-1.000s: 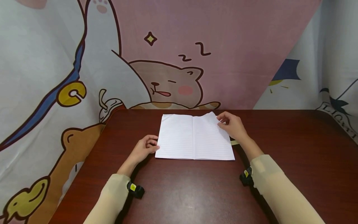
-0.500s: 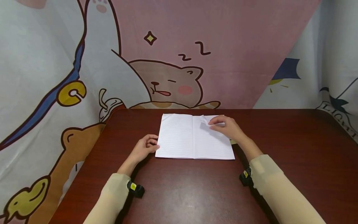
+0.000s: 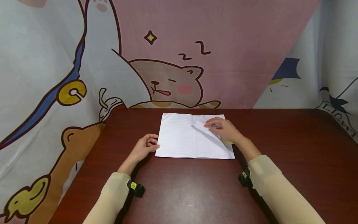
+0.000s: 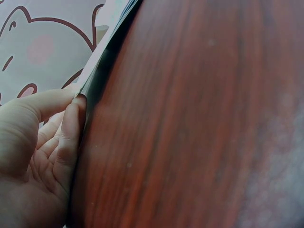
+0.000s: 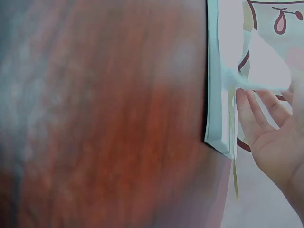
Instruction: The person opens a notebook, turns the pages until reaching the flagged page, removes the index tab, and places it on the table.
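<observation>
An open lined notebook [image 3: 176,137] lies on the dark red-brown table, its centre crease running away from me. At its left edge my left hand [image 3: 144,147] pinches the pages, thumb on top and fingers below in the left wrist view. Over the right half, my right hand [image 3: 225,129] holds a turned-up page [image 3: 205,128], whose far corner is folded over toward the crease. In the right wrist view this page [image 5: 266,66] curves up beside the fingers [image 5: 244,109]. A pale yellow strip [image 5: 236,180] sticks out of the notebook's right side, partly covered by the hand in the head view.
The wooden table [image 3: 179,193] extends to both sides and toward me. Behind it hangs a cloth [image 3: 237,56] with cartoon animals, close to the table's far edge. Black wrist cameras [image 3: 136,189] sit at both cream sleeves.
My right hand has moved left from the notebook's right edge, lifting the page's far corner and folding it toward the crease. The left hand has stayed at the left edge.
</observation>
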